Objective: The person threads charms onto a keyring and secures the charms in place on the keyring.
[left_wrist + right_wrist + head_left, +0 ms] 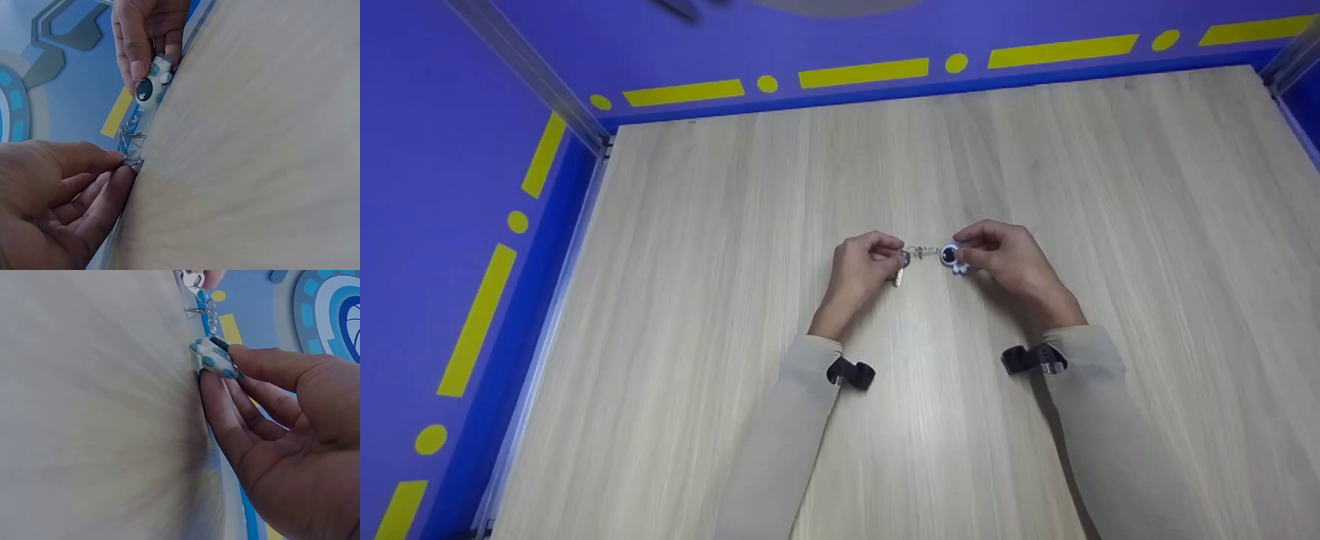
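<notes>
My left hand [861, 271] pinches a metal key [898, 276] by its head between thumb and fingers; the blade points down toward me. A short chain with rings [924, 252] runs from the key across to a small astronaut figure [211, 357], white with blue parts and a dark visor. My right hand [1011, 257] pinches this figure between thumb and fingers. In the left wrist view the left hand [67, 197] is close in front, with the figure and the other hand beyond. The fingers hide part of the key's head and of the figure.
Beneath both hands lies a light wood-grain table [697, 300]. Blue panels with yellow dashes and dots [862, 73] stand along its back and left edges, joined by a metal post [540, 75]. Each wrist carries a black strap with a camera [851, 373].
</notes>
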`<state>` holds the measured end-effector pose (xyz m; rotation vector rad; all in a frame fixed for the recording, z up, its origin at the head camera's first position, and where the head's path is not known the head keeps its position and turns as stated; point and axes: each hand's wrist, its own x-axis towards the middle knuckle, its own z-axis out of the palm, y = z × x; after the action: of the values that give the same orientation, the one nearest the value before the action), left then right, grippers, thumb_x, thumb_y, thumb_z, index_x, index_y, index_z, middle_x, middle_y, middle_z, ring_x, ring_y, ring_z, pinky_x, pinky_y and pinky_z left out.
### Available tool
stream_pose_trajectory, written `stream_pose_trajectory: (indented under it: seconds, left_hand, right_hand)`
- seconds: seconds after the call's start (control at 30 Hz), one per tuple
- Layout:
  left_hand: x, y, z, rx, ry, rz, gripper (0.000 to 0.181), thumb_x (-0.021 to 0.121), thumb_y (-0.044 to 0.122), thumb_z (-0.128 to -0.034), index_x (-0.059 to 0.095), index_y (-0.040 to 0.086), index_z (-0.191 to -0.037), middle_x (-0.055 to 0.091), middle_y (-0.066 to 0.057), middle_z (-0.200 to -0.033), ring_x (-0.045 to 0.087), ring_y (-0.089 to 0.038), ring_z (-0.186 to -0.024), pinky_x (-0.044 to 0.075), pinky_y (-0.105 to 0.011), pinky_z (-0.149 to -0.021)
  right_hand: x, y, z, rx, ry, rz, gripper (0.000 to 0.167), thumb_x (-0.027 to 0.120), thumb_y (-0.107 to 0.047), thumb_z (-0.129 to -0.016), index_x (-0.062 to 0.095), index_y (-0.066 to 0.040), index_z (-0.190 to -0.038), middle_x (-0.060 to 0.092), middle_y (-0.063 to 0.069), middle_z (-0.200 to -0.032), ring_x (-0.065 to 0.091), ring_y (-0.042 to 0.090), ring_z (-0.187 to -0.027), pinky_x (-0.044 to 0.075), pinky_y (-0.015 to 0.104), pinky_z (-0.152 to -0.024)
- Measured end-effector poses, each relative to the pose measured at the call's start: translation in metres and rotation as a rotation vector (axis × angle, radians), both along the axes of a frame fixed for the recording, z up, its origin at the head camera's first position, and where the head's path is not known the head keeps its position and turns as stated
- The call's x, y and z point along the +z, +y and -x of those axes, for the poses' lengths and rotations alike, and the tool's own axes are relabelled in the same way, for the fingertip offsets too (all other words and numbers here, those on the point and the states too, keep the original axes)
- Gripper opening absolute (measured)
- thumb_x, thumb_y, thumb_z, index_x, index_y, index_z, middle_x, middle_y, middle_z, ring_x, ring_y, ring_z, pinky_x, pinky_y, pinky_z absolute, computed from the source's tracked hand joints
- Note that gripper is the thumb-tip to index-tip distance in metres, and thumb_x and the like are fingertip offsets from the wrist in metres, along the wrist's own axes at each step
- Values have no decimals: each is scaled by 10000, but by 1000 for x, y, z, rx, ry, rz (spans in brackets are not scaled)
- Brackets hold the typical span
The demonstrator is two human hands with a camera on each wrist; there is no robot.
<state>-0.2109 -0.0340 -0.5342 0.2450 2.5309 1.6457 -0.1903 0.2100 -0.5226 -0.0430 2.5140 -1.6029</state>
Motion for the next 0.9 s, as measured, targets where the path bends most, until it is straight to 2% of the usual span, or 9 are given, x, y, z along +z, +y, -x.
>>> stream_pose_trajectory:
  seconds: [0.2,0.43,0.57,0.7,0.8,0.9]
  left_hand:
    - [-3,5,1,12,43,71,106,803,17,-904,797,14,-1009,735,-21,-854,647,-86,-732,510,-194,-654]
    - [-7,11,1,28,117,238,119,820,57,-874,813,64,-993,728,4,-854,647,-117,-792,502,-245,-723]
    - [-9,14,0,48,98,296,121,834,133,-874,817,107,-991,713,43,-877,650,-111,-820,508,-275,-743]
    - [-11,14,2,57,91,312,122,830,162,-875,815,126,-991,708,54,-886,647,-119,-833,507,-291,-750]
    - [-13,12,2,69,96,310,114,807,157,-891,812,125,-999,713,51,-892,650,-128,-845,510,-291,-763]
    - [-15,10,0,84,86,291,117,790,164,-910,807,114,-1014,719,45,-907,660,-134,-858,519,-289,-778]
  right_hand:
    - [-2,4,-1,-10,-4,-65,243,722,-28,-992,709,45,-1223,736,187,-1098,664,189,-915,523,211,-699]
    - [-4,6,-2,-34,-16,-112,237,715,-36,-997,698,46,-1219,715,190,-1078,654,227,-883,547,218,-668]
    - [-5,7,-3,-49,-16,-136,227,713,-37,-997,699,47,-1207,703,177,-1048,644,196,-831,531,200,-633]
    - [-8,8,-2,-44,22,-147,224,728,-29,-986,699,69,-1186,709,184,-1018,649,200,-795,510,185,-608]
    - [-9,6,0,-39,55,-176,231,735,-52,-986,698,77,-1174,717,189,-1027,653,236,-845,507,217,-662]
    - [-10,3,2,-41,84,-222,257,715,-95,-1007,687,81,-1191,705,209,-1082,650,305,-956,520,332,-792]
